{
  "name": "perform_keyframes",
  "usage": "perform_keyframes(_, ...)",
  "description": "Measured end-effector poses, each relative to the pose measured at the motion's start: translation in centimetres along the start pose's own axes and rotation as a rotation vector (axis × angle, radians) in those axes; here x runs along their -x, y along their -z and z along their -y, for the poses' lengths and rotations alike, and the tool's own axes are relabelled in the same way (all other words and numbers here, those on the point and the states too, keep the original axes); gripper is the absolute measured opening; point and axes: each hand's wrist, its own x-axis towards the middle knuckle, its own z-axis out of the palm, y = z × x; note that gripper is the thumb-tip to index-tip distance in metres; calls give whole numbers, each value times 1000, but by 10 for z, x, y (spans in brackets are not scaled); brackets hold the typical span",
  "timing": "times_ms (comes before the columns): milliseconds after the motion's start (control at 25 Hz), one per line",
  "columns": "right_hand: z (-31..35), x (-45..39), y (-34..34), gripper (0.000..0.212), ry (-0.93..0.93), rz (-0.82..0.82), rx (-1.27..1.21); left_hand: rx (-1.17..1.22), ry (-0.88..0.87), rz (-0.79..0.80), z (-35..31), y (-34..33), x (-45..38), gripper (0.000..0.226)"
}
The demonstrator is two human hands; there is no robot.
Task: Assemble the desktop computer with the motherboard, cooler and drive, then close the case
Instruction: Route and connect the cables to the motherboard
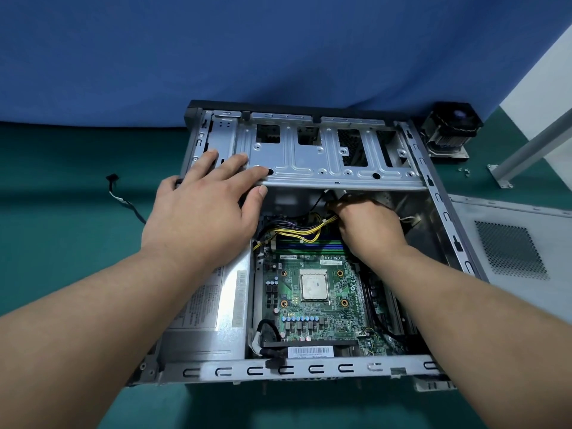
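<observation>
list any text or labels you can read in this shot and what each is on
Only one marking comes close to readable.
"PCI-E", printed sideways on the motherboard by the slot, partly legible.
White sticker on the motherboard above the CPU: too blurred.
Barcode label at the near edge: digits too small.
Power supply labels: print too small.
</observation>
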Motion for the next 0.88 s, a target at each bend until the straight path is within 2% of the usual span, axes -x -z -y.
perform_keyframes(520,1,1,-2,46,-7,-20,-27,5,3,4,1,0,-1,51)
perform_keyframes(880,-1,-2,1,34,-61,60,-120,2,5,-2,0,0,-1,50)
